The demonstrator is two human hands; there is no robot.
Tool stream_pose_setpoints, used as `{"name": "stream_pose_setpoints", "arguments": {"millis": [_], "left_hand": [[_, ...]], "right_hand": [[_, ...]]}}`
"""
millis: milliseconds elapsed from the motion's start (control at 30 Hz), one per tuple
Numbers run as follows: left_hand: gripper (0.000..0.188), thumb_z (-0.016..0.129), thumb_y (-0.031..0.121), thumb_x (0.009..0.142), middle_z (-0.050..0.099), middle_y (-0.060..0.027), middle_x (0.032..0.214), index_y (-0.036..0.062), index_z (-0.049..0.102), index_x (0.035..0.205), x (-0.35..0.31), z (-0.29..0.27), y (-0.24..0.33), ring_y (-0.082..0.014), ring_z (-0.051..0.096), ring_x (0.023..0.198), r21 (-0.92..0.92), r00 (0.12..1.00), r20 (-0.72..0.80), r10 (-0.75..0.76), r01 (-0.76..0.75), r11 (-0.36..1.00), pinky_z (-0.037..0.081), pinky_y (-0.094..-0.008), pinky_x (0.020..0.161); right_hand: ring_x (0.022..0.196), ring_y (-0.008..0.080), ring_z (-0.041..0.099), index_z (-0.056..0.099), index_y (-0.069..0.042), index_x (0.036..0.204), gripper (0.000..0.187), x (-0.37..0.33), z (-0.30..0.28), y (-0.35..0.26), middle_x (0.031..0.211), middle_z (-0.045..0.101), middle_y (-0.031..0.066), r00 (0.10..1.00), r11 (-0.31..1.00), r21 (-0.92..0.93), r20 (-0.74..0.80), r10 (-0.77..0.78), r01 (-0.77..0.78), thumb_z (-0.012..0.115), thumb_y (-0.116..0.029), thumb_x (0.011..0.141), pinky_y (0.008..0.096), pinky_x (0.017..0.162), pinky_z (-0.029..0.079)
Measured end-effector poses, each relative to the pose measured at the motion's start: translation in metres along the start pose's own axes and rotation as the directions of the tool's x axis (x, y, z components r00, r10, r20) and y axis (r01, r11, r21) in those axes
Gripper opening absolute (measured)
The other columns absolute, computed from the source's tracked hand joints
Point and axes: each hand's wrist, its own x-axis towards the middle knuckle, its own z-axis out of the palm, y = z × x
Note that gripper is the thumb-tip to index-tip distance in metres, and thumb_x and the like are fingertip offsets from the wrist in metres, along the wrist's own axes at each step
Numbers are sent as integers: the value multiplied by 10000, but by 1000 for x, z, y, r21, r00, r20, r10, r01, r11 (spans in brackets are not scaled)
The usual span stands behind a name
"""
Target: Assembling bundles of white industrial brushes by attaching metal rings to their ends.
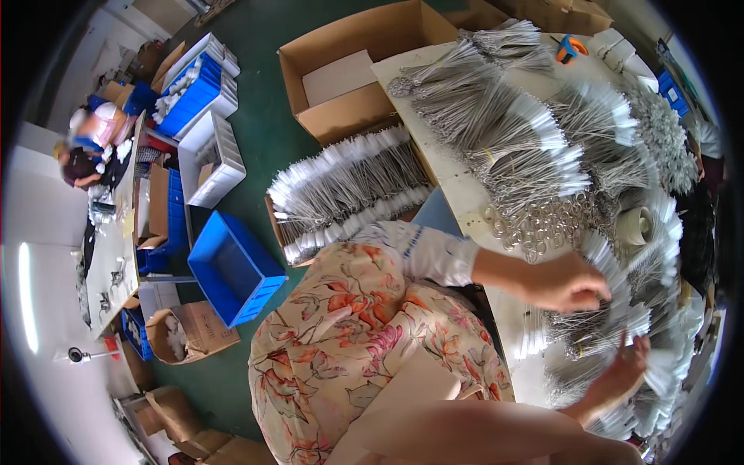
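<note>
My left hand (572, 285) is over the worktable (438, 70) with its fingers curled together; anything held in them is too small to make out. My right hand (632, 363) is lower down, fingers apart, close to a bundle of thin wire brushes with white bristle tips (635, 319). No brush shows clearly in its grasp. Beyond my left hand lies a pile of metal rings (546, 225). A white roll (635, 225) stands among the brushes. Larger heaps of wire brushes (504, 124) cover the far part of the table.
A carton packed with wire brushes (349, 186) stands at the table's left side, beside an open cardboard box (341, 116). A blue crate (232, 267) sits on the green floor. An orange tool (572, 49) lies at the table's far end. People work at another table (116, 263).
</note>
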Motion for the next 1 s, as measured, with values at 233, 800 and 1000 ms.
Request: {"name": "stream_pose_setpoints", "arguments": {"millis": [233, 800, 1000], "left_hand": [[257, 643, 52, 774, 532, -127, 952, 14, 492, 979, 0, 15, -25, -201, 590, 880, -157, 965, -235, 115, -154, 975, 499, -288, 723], [931, 751, 328, 695, 351, -168, 1294, -7, 208, 1374, 9, -12, -6, -282, 441, 1115, -26, 967, 165, 193, -191, 981, 344, -417, 962], [841, 744, 364, 694, 395, -181, 1280, 60, 317, 1351, -24, 17, -18, -292, 447, 1140, -364, 845, 530, 74, 148, 919, 405, -394, 924]], "right_hand": [[1096, 225, 505, 465, 60, 1205, 432, -33, 97, 7, 1205, 512, 146, 993, 993, 60, 45, -106, 103, 398, -287, 958, 362, 957, 393], [629, 125, 528, 597, 19, 895, 100, -54, 68, 3, 723, 583, 48, 893, 841, -448, 173, 415, -304, 556, -43, 827, 255, 570, 431], [613, 124, 558, 605, 25, 862, 108, -74, 56, 3, 702, 607, 62, 821, 846, -442, 332, 464, -299, 572, -76, 842, 273, 570, 451]]}}
